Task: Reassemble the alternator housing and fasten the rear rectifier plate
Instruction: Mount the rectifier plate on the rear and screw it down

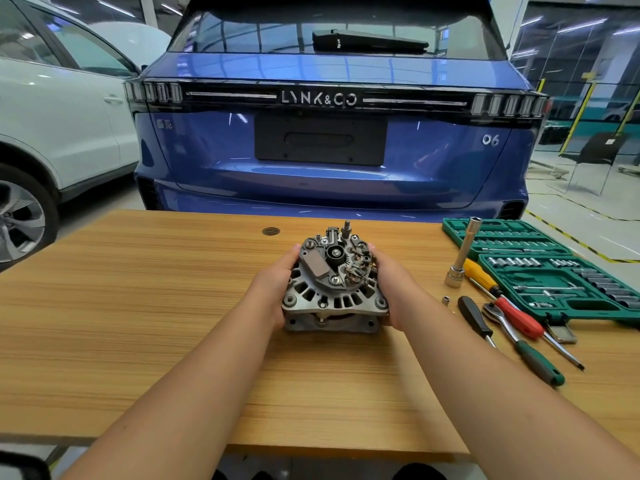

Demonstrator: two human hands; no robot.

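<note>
Head view, looking down: I've got the alternator [334, 285] between both hands, sitting on the wooden tabletop [138, 306] right in the middle, rear end up. My left hand [277, 289] cups its left flank and my right hand [391, 289] wraps the right flank; the fingers of both curl round the far side of the housing, mostly hidden behind it, so I'm gripping it from both sides. On top I can see the rear rectifier plate [353, 265] with its copper bits, a grey-brown block on the left of it, a black round cap at the centre and a threaded stud standing up at the far edge. The ribbed aluminium housing below shows its vent slots and bolt ears.

Off to my right, a tall socket extension [462, 254] stands upright on the tabletop, just beside an open green socket set case [540, 268]. Near it lie a yellow-handled screwdriver [479, 275], a red-handled screwdriver [519, 318], a black-handled screwdriver [474, 318] and a ratchet [523, 344] with a green grip, crossing one another. A small loose socket [445, 300] sits apart from them, between my right wrist and the tools.

Beyond the tabletop stands a blue car [329, 133], tail towards me, and a white car [52, 116] to the left.
</note>
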